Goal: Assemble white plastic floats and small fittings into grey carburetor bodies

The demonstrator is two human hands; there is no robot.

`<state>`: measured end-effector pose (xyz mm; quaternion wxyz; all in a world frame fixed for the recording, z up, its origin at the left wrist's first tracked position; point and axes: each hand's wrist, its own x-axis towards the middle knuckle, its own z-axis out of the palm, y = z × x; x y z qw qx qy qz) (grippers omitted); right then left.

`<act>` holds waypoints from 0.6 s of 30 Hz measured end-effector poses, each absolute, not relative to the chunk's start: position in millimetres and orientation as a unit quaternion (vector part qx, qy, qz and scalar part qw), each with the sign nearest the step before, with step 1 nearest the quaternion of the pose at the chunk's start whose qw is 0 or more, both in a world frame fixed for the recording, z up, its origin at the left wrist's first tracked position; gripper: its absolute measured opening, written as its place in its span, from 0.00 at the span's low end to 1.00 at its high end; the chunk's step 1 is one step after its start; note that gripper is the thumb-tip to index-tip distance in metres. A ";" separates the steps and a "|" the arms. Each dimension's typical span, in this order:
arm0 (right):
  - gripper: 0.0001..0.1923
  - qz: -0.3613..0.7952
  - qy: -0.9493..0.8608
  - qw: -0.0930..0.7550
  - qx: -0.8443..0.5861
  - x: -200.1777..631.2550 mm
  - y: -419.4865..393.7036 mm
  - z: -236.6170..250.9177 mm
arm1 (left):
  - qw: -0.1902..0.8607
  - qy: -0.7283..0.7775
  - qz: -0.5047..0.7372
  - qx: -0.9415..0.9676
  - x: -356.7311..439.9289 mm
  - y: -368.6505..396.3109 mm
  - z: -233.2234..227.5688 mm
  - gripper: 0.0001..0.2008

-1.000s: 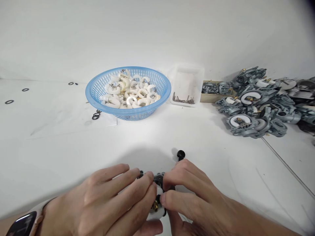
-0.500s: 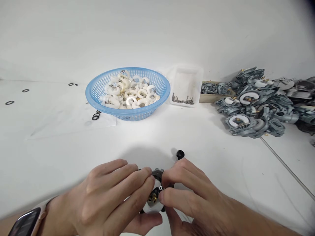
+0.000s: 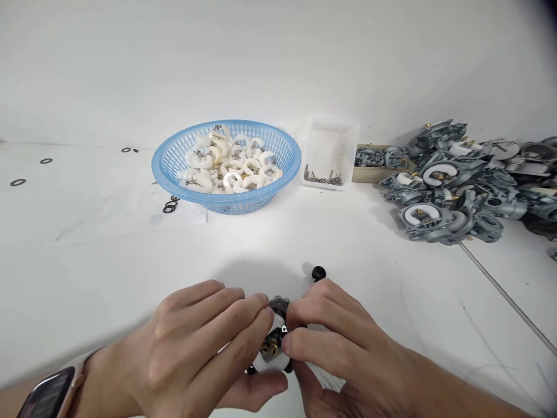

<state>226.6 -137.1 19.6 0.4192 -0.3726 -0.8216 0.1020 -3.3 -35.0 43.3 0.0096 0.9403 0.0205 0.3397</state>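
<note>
Carb [image 3: 278,305] is low-centre, btwn our L hand [image 3: 202,345] and our R hand [image 3: 348,342], touching both, so neither is nearer; L covers more of it. Visible strip runs away from us, far to near; true long axis can't be told w/ so much hidden. Float side faces up at us: white float [image 3: 270,363] around the brass jets [image 3: 269,347], which sit just L of our R index tip.

Hands: L is grasping the carb, fingers over its L side, thumb at the near edge. R is curled in, fingertips at the carb's R side; can't tell if they pinch anything small. A tiny bright bit [image 3: 284,329] shows by the R index, ID unclear.

Qty: carb in hand x1, jets x2 visible. Black knob [image 3: 319,273] x1, just beyond R knuckles; attached or loose, can't tell. Blue basket [image 3: 159,168] x1, beyond L hand, w/ a heap of spare floats [image 3: 232,179], too overlapped to count. White tray [image 3: 331,142] x1, R of basket, w/ thin metal pins [image 3: 326,180], tangled, no exact no. Far R: pile of carbs [image 3: 429,217], several, overlapping; box [image 3: 376,174] x1 w/ more metal parts. Thin rod [image 3: 500,284] x1 near the pile. O-rings [image 3: 18,182]: 3 singles on the L, plus an overlapping cluster of at least 2 by the basket. Smartwatch [image 3: 50,392] x1, L wrist.
</note>
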 end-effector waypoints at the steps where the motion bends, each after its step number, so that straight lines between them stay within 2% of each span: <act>1: 0.22 0.099 -0.822 0.417 -0.375 226.6 -137.0 20.2 | 0.009 0.018 0.342 0.940 -3.5 -35.0 42.9 0.14; 14: 0.21 0.077 -0.837 0.398 -0.368 228.2 -137.1 20.6 | -0.004 0.024 0.302 0.953 -8.1 -38.4 46.9 0.14; 18: 0.21 0.082 -0.835 0.396 -0.372 228.3 -136.3 23.6 | -0.026 0.025 0.327 0.944 -6.9 -40.4 42.7 0.14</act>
